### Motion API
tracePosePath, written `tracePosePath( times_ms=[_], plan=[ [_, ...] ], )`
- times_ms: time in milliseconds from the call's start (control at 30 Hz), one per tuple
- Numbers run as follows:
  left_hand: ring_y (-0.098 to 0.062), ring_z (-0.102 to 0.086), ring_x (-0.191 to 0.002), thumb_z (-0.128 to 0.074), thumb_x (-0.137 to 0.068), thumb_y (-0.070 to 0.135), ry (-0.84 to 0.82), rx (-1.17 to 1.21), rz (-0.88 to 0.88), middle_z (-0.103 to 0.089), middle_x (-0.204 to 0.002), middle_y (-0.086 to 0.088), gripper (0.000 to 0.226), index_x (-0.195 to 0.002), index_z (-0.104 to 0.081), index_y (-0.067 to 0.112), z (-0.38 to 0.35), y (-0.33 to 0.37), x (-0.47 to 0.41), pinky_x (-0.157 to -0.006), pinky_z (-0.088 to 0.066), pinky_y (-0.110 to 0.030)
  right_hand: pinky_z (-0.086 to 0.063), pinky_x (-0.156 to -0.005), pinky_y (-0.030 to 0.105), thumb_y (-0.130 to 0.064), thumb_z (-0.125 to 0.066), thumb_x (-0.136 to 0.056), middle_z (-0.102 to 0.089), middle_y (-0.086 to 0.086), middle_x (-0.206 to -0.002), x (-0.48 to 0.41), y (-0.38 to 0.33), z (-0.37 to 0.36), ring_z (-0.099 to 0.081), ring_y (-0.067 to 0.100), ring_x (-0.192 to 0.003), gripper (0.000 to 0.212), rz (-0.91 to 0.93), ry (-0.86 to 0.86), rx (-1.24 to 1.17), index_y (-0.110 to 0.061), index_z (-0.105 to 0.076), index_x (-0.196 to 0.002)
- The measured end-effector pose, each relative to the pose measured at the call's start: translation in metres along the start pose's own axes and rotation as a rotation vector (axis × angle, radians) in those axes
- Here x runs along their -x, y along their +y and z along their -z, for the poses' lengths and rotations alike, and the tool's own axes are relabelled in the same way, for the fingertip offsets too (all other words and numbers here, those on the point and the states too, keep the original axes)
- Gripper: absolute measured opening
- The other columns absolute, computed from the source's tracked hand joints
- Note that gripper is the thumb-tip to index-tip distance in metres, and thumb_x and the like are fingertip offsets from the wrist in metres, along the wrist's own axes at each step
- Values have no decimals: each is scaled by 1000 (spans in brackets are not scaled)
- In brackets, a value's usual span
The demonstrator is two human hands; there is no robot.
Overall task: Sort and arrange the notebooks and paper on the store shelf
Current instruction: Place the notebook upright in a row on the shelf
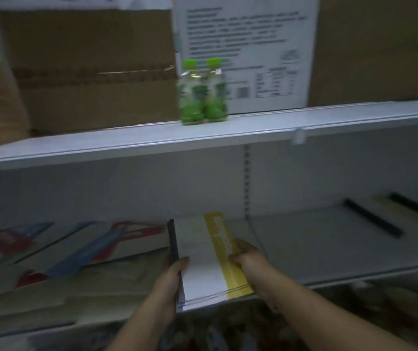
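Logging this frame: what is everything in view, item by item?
shelves: two, white, one above the other
notebook stack: one, white with yellow band and black spine, lower shelf front
paper packs: several, pale with red and blue print, lower shelf left
black-spined items: two, blurred, lower shelf right
bottles: two, green, upper shelf
cardboard boxes: two, brown, upper shelf
printed sheet: one, white, behind bottles
left hand: grips stack's left edge
right hand: grips its right edge

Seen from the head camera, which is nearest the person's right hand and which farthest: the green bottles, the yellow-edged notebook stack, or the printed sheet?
1. Notebook stack: the right hand grips its yellow edge.
2. Green bottles: above the hand, at the front of the upper shelf.
3. Printed sheet: behind the bottles, at the back.
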State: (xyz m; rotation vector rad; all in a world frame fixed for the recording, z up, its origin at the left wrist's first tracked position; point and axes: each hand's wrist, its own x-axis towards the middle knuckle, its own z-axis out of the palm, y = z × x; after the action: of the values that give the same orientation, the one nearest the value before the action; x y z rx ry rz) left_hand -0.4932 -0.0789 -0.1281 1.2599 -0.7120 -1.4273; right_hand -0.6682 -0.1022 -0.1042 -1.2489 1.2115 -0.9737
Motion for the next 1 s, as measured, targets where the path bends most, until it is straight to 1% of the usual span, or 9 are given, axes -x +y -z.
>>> tracePosePath(
  times_ms=[133,233,367,500,600,700,767,867,1000],
  plan=[
    [-39,-60,-98,-45,-89,2,-113,65,19,-62,-112,-24,35,-123,-52,9,-123,-36,-12,-74,-51,-43,-44,-75,16,3,-42,-93,-56,-4,-113,14,15,122,-51,12,-100,43,10,96,79,-21,-48,-128],
    [-35,-61,-90,-45,-93,2,-116,22,-25,-62,-104,-19,31,-121,-49,14,-207,-65,-10,-65,-50,-38,-42,-68,8,0,-40,-95,-52,-8,-106,31,28,197,-49,10,-97,38,-20,159,96,-29,-45,-120],
    [-32,-60,-84,-43,-96,3,-160,15,13,-62,-96,-14,31,-126,-49,9,-295,-97,2,-67,-49,-37,-41,-88,25,-2,-38,-95,-54,1,-124,46,48,284,-51,18,-107,48,-130,270,136,-19,-41,-139],
    [-29,-58,-84,-38,-99,5,-210,10,46,-61,-94,-10,27,-123,-48,13,-368,-110,14,-75,-47,-38,-44,-76,29,1,-35,-92,-62,1,-101,58,52,355,-58,25,-96,52,-152,394,157,-20,-47,-137],
    [-23,-55,-77,-37,-99,3,-245,9,31,-58,-87,-5,25,-115,-46,20,-416,-118,17,-66,-43,-31,-49,-85,39,2,-35,-92,-62,4,-100,61,54,400,-58,34,-108,51,-179,491,150,-21,-48,-136],
    [-25,-55,-80,-38,-99,3,-269,-10,29,-57,-88,-4,31,-124,-49,16,-453,-123,5,-78,-46,-36,-39,-59,30,6,-39,-86,-67,5,-78,55,62,433,-53,25,-71,49,-179,532,107,-18,-62,-121],
    [-24,-55,-79,-39,-98,0,-273,-61,18,-59,-85,-4,28,-119,-52,12,-469,-124,-9,-80,-45,-37,-34,-57,26,10,-41,-85,-68,-2,-67,46,68,457,-50,20,-66,47,-193,583,92,-19,-69,-109],
    [-21,-57,-69,-41,-92,-9,-269,-157,-10,-67,-66,-2,23,-89,-60,4,-490,-123,-33,-61,-42,-29,-44,-57,21,9,-44,-86,-71,-13,-71,31,65,487,-61,14,-65,45,-171,595,99,-29,-67,-91],
    [-25,-65,-69,-53,-87,-6,-262,-249,-93,-72,-81,-19,36,-64,-73,14,-516,-126,-76,-63,-50,-30,-47,-50,15,7,-44,-88,-66,2,-99,-7,49,524,-61,11,-74,41,-216,607,118,-13,-63,-118]
  ],
)
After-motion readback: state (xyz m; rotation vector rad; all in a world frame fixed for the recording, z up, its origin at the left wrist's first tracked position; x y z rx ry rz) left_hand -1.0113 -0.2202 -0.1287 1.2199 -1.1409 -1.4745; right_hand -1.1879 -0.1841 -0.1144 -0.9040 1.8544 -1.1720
